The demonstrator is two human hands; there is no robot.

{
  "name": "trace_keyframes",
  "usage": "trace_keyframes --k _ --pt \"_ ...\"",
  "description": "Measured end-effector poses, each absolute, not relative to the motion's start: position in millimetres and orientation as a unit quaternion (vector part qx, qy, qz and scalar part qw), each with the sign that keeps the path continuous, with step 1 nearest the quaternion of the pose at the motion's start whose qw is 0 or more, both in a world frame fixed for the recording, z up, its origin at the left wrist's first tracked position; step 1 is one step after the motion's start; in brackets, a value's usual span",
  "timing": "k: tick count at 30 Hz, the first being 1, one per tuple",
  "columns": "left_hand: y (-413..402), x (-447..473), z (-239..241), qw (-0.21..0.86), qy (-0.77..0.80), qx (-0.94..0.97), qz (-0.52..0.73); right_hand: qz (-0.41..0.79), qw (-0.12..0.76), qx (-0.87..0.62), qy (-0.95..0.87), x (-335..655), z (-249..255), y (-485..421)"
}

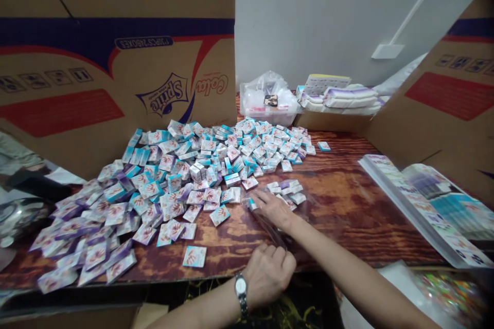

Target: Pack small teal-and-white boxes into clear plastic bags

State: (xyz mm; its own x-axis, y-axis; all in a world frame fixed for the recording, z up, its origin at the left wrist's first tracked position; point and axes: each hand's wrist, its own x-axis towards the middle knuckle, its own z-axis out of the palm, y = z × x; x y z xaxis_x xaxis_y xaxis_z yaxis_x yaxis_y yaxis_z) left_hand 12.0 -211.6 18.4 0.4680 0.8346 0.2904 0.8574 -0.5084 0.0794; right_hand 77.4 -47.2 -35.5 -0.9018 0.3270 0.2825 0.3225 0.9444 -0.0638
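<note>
Pinching bag point(272, 234) at table point(347, 216) edge, left hand point(268, 270); right hand point(273, 207) open beside bare wood.

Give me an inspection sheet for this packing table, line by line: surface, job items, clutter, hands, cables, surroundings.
Surface: wooden tabletop, worn brown, bare right of centre.
Job's things: clear bag lying at the near edge, with a few small packets at its far end; heap of packets spread across left and centre.
Clutter: one stray packet near the front edge; stack of printed sheets at the right.
Hands: left hand, wearing a wristwatch, closed on the bag's near end; right hand open, fingers flat by the small packets.
Cables: nothing seen.
Surroundings: cardboard box walls left and right; plastic tub and folded white packs behind.
</note>
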Motion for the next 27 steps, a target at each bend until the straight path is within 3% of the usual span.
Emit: trace_keyframes --k 10,16,27 --pt "-236 -6 15 0.005 -0.515 -0.849 -0.119 -0.013 0.113 -0.124 -0.986 79 -25 -55" --pt "-238 -9 10 0.014 -0.498 -0.853 -0.155 -0.010 0.149 -0.192 -0.970 75 -27 -67" --pt "-239 -22 14 -0.048 -0.526 -0.826 -0.198 0.079 0.119 -0.178 -0.974 112 6 -85"
